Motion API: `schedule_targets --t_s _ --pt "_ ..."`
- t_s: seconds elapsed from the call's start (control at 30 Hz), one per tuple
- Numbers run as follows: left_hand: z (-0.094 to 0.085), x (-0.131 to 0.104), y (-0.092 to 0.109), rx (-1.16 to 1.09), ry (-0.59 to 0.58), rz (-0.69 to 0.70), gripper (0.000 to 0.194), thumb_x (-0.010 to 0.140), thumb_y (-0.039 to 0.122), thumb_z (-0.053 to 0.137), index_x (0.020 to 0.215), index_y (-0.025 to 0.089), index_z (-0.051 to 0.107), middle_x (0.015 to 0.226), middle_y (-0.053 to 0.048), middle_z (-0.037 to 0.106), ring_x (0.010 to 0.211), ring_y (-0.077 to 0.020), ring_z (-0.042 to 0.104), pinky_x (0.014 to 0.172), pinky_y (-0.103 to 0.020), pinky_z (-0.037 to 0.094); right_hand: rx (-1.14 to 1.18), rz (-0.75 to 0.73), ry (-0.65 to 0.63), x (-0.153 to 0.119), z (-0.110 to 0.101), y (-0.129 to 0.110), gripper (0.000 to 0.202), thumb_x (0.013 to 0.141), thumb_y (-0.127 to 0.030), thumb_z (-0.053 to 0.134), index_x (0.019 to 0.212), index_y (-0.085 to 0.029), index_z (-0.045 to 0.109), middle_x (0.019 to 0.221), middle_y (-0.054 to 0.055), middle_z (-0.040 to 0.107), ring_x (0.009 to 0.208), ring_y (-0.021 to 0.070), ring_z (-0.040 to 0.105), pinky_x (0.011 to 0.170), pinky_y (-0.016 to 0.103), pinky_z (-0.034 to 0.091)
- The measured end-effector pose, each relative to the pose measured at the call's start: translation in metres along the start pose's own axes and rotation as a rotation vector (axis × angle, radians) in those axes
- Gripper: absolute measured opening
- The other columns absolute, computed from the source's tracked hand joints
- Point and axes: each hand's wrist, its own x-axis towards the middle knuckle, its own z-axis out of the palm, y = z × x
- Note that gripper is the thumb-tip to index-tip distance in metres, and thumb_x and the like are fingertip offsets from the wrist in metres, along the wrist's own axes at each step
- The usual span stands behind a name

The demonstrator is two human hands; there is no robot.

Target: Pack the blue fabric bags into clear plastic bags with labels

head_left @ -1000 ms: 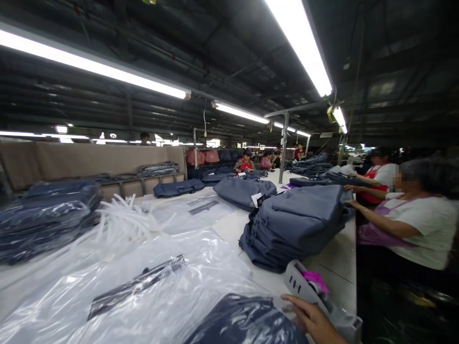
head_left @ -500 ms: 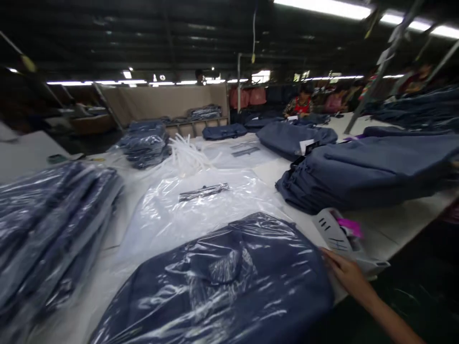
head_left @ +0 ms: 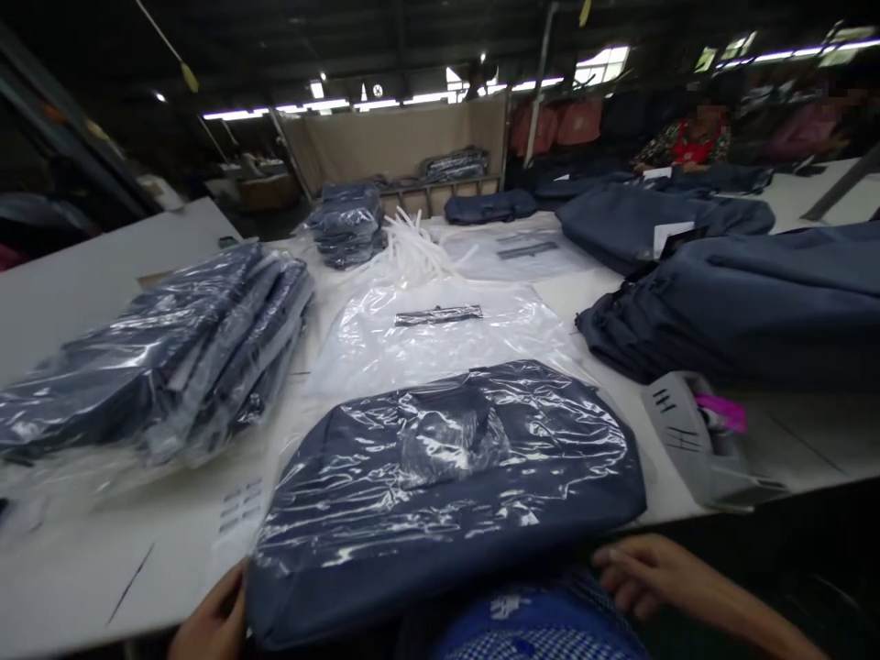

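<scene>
A dark navy bag in clear plastic (head_left: 440, 513) lies at the table's front edge, its near side jutting toward me. My left hand (head_left: 214, 619) grips its near left corner, thumb visible and the other fingers partly hidden. Just off the near right corner is my right hand (head_left: 639, 573), fingers curled in and closed; whether a bit of clear film is pinched there cannot be made out. Behind the bag lies a pile of flat clear plastic bags (head_left: 364, 335) with a dark printed strip.
Wrapped navy bags (head_left: 199, 348) are stacked at left. Unwrapped navy bags (head_left: 756, 302) fill the right side, above a grey bin (head_left: 677, 440) with something pink inside. White strips (head_left: 416, 247) lie beyond the plastic. A co-worker in red (head_left: 691, 142) sits far right.
My view has swung left and down. My left hand has come into sight at the bag's left corner. The right hand has moved from the bag's right side to below its near right corner.
</scene>
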Motion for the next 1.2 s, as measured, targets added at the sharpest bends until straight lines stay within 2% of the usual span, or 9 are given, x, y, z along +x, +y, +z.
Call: schedule_targets --t_s 0.17,0.27,0.37,0.53,0.67,0.77,0.93,1.1,1.2 --pt "0.008 -0.005 0.0 -0.04 -0.008 0.073 0.054 0.071 0.057 0.05 0.102 0.019 0.072 0.103 -0.008 0.075 0.106 -0.0358 0.065 0.086 -0.043 0.053 0.117 -0.205 -0.245 0.035 0.098 -0.022 0.072 0.075 -0.077 0.055 0.106 -0.015 0.072 0.112 0.013 0.071 0.112 0.0328 0.062 0.099 0.044 0.046" --pt "0.014 -0.011 0.003 -0.083 -0.022 0.132 0.057 0.077 0.055 0.046 0.11 0.016 0.069 0.113 -0.011 0.072 0.112 -0.0336 0.062 0.093 -0.042 0.049 0.446 -0.223 -0.442 0.048 0.13 -0.028 0.085 0.069 -0.082 0.056 0.122 -0.015 0.064 0.127 0.016 0.063 0.126 0.0316 0.053 0.109 0.046 0.036" --pt "0.018 -0.015 0.004 -0.104 -0.001 0.161 0.058 0.08 0.055 0.043 0.114 0.014 0.067 0.118 -0.013 0.07 0.114 -0.0334 0.06 0.097 -0.042 0.047 0.749 -0.108 -0.562 0.05 0.149 -0.037 0.087 0.071 -0.076 0.062 0.132 -0.014 0.054 0.137 0.017 0.056 0.131 0.0265 0.049 0.114 0.042 0.032" --pt "0.023 -0.015 0.005 -0.155 0.012 0.242 0.058 0.083 0.055 0.042 0.115 0.012 0.066 0.12 -0.012 0.069 0.116 -0.0308 0.06 0.101 -0.039 0.045 1.05 0.105 -0.414 0.06 0.189 -0.064 0.072 0.076 -0.061 0.07 0.127 -0.012 0.052 0.121 0.014 0.065 0.116 0.0233 0.062 0.105 0.036 0.045" --pt "0.027 -0.007 0.001 -0.173 0.005 0.279 0.053 0.081 0.053 0.044 0.109 0.015 0.069 0.111 -0.01 0.073 0.108 -0.0287 0.065 0.096 -0.039 0.049 1.193 0.154 -0.243 0.076 0.22 -0.077 0.056 0.077 -0.035 0.078 0.123 -0.013 0.053 0.108 0.011 0.07 0.103 0.0223 0.068 0.095 0.036 0.055" --pt "0.029 0.0 0.0 -0.165 0.027 0.291 0.047 0.08 0.049 0.047 0.106 0.018 0.071 0.107 -0.009 0.074 0.105 -0.0278 0.067 0.094 -0.039 0.051 1.244 0.097 -0.167 0.087 0.23 -0.078 0.048 0.073 -0.02 0.081 0.114 -0.017 0.058 0.101 0.006 0.073 0.093 0.0203 0.07 0.086 0.035 0.059" --pt "0.022 -0.004 0.011 -0.149 0.106 0.309 0.041 0.078 0.039 0.05 0.105 0.018 0.072 0.112 -0.008 0.073 0.108 -0.0274 0.066 0.098 -0.039 0.049 1.295 -0.118 -0.197 0.09 0.226 -0.086 0.036 0.071 -0.011 0.08 0.103 -0.019 0.065 0.104 0.004 0.073 0.091 0.019 0.071 0.08 0.034 0.062" --pt "-0.008 -0.048 0.03 -0.176 0.148 0.348 0.04 0.086 0.043 0.048 0.114 0.023 0.068 0.093 -0.002 0.076 0.077 -0.0199 0.071 0.077 -0.032 0.056 1.356 -0.25 -0.278 0.093 0.215 -0.105 0.031 0.072 -0.011 0.079 0.099 -0.021 0.067 0.101 0.0 0.074 0.091 0.0177 0.07 0.081 0.034 0.061" --pt "-0.022 -0.086 0.029 -0.152 0.275 0.417 0.034 0.088 0.042 0.05 0.113 0.029 0.069 0.099 0.001 0.076 0.09 -0.0194 0.071 0.088 -0.031 0.054 1.305 -0.304 -0.279 0.113 0.215 -0.113 0.024 0.071 -0.014 0.079 0.092 -0.02 0.069 0.095 0.001 0.074 0.091 0.0177 0.07 0.085 0.033 0.059"
